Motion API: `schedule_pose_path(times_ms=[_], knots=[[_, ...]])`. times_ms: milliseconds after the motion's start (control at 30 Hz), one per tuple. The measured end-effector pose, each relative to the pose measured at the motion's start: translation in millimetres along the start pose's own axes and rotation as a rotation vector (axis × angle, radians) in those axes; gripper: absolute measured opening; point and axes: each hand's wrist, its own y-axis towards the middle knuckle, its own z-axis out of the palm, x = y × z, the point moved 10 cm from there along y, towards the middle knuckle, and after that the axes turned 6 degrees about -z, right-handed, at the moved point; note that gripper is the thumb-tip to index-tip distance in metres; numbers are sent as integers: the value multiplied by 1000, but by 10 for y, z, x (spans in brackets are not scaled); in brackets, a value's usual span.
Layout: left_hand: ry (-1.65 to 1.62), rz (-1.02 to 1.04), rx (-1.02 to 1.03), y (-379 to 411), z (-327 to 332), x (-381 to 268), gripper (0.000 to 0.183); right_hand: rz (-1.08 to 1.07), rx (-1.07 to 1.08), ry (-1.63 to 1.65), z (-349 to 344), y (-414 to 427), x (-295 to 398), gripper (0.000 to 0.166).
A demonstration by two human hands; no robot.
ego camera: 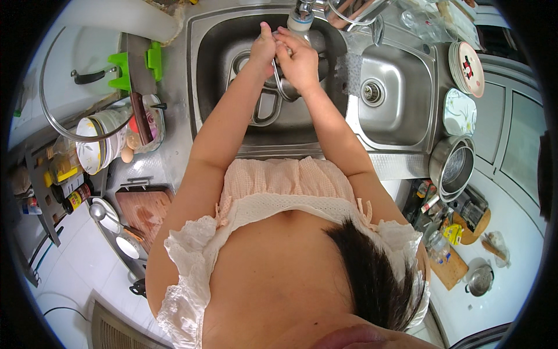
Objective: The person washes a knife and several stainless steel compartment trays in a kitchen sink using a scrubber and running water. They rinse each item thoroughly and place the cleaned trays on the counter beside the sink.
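Observation:
Both my hands meet over the large left sink basin (301, 131), just below the faucet (301, 19). My left hand (263, 50) is on the left with its thumb up, against a shiny metal item whose kind I cannot tell. My right hand (298, 59) curls over the top of that item; its curved metal edge (281, 83) shows below the fingers. The hands hide most of it. Beneath them in the basin lies a metal rack or divided tray (267, 107) with rounded loops. Darker round metal ware stands partly hidden behind my right hand.
The small right basin (396, 118) has a drain strainer (372, 92). Stacked plates (466, 70), a floral dish (460, 112) and metal pots (453, 168) line its right side. At left are a cleaver (138, 65) in a green holder, a glass lid (43, 87) and bowls (89, 148).

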Motion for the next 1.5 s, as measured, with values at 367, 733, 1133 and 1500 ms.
schedule_pose_path(times_ms=[367, 733, 1133, 1500], knots=[[-121, -53, -71, 38, -96, -15, 50, -8, 113, 24, 85, 48, 48, 21], [-196, -117, -68, 23, -269, 170, 48, 322, 95, 136, -72, -348, -263, 22], [-159, -29, -24, -460, -445, -13, 47, 165, -43, 63, 99, -123, -132, 27], [-52, 36, -20, -876, -764, 67, 41, 403, -69, -189, 20, 121, -812, 16]])
